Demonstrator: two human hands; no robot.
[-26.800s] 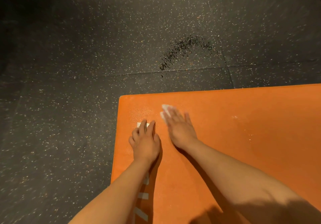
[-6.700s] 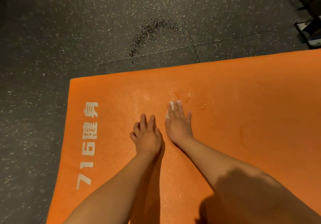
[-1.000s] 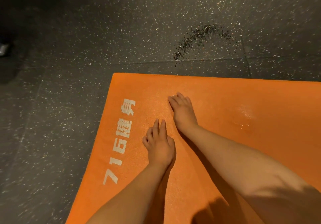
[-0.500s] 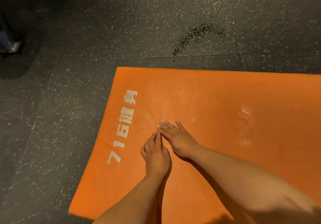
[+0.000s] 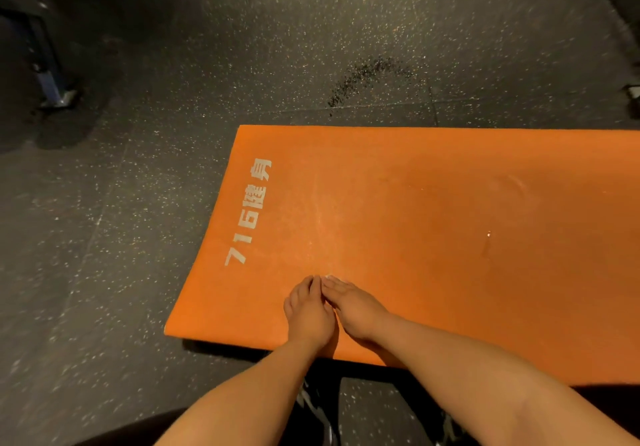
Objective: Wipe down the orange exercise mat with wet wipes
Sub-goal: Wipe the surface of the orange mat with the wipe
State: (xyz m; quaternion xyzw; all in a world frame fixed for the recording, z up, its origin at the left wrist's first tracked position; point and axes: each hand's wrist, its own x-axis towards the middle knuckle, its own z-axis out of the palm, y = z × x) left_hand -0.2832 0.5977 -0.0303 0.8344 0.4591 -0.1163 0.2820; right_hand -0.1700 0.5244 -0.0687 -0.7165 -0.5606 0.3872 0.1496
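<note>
Pressing flat on the mat (image 5: 415, 203), which lies on the speckled floor (image 5: 104, 238), a person's hands sit by its near edge. White lettering (image 5: 251, 212) runs along the left end. The left hand (image 5: 308, 310), fingers straight, holds nothing; touching it, the right hand (image 5: 358, 307) lies flat too, a white sliver at its fingertips probably the wipe (image 5: 329, 276). A wet spot (image 5: 488, 234) glints farther right. The mat looks thin, light and soft, apt to slide: best braced by a palm, lifted by a corner.
</note>
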